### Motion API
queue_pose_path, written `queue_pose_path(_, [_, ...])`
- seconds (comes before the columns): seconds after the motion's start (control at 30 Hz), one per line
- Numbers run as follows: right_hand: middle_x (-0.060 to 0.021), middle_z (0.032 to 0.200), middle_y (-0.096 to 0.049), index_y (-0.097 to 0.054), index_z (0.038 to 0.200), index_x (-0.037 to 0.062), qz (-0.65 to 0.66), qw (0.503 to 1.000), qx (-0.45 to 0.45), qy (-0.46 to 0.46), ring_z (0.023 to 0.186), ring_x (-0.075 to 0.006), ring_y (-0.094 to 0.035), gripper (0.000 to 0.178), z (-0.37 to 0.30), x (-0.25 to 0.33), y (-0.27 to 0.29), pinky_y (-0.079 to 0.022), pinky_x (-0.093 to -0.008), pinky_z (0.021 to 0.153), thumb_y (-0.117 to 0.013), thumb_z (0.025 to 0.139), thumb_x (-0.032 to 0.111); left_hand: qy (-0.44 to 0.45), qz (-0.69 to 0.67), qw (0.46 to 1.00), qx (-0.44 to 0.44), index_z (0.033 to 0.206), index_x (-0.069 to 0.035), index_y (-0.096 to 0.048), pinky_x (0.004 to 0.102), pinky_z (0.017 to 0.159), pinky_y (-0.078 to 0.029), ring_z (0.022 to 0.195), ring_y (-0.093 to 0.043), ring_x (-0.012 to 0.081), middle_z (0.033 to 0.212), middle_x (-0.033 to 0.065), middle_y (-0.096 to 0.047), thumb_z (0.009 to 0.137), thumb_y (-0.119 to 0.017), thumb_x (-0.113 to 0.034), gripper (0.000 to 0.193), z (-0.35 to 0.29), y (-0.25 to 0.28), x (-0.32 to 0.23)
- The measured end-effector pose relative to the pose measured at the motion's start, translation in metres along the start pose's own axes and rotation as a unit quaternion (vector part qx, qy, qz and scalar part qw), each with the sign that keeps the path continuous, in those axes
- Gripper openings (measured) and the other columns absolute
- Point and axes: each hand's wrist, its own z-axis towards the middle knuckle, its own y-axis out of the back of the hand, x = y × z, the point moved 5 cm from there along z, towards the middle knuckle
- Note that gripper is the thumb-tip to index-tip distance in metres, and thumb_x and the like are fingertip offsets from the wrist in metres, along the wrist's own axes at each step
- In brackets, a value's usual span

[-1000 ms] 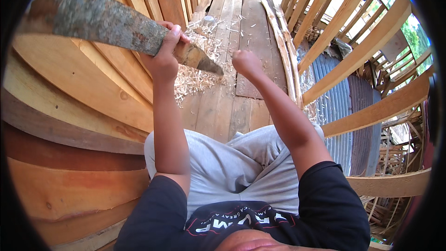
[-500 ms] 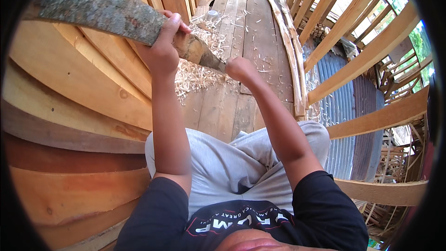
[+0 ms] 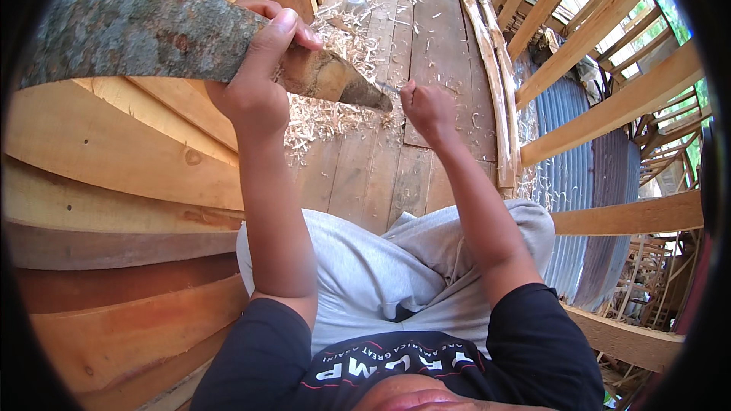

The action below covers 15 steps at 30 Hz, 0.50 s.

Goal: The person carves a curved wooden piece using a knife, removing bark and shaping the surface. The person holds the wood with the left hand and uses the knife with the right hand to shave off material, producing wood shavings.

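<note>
A thick piece of tree trunk [image 3: 145, 30] with grey, mottled bark slants in from the upper left. My left hand [image 3: 260, 68] is wrapped around it near its cut end, thumb on top. Past that hand the bark is gone and the pale wood narrows to a dark point. My right hand [image 3: 428, 112] is closed in a fist just right of the tip, a small gap between them. A thin greyish sliver shows beside the fist, too small to name; what the fist holds is hidden.
Curly wood shavings [image 3: 324, 123] lie under the trunk on the plank floor [image 3: 358, 167]. Upright boards [image 3: 137, 160] line the left. Rough pale poles [image 3: 487, 68] lie along the right, by a slatted railing [image 3: 601, 118]. Corrugated metal sheets [image 3: 567, 183] show beyond it.
My right hand has moved right, away from the tip it was against. The trunk and my left hand have shifted slightly, and the view has turned a little.
</note>
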Motion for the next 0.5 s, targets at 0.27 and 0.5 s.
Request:
queue_pose_path(0.27, [-0.0311, 0.091, -0.064, -0.065, 0.091, -0.0057, 0.235, 0.962, 0.12, -0.073, 0.09, -0.0424, -0.064, 0.047, 0.002, 0.047, 0.032, -0.049, -0.05, 0.079, -0.034, 0.095, 0.029, -0.012, 0.02, 1.0, -0.007, 0.082, 0.002, -0.057, 0.0311, 0.069, -0.051, 0.065, -0.061, 0.0196, 0.068, 0.0106, -0.061, 0.082, -0.058, -0.004, 0.005, 0.0, 0.004, -0.002])
queue_pose_path(0.5, [-0.028, 0.112, -0.062, -0.061, 0.11, -0.008, -0.04, 0.973, 0.221, -0.054, 0.106, -0.0417, -0.061, 0.036, -0.03, -0.092, -0.103, -0.048, -0.0434, 0.093, -0.041, 0.086, 0.01, -0.011, -0.015, 1.0, -0.004, 0.082, 0.001, -0.056, 0.0316, 0.069, -0.052, 0.065, -0.061, 0.0196, 0.069, 0.0114, -0.061, 0.083, -0.058, -0.003, 0.004, -0.003, -0.002, 0.006])
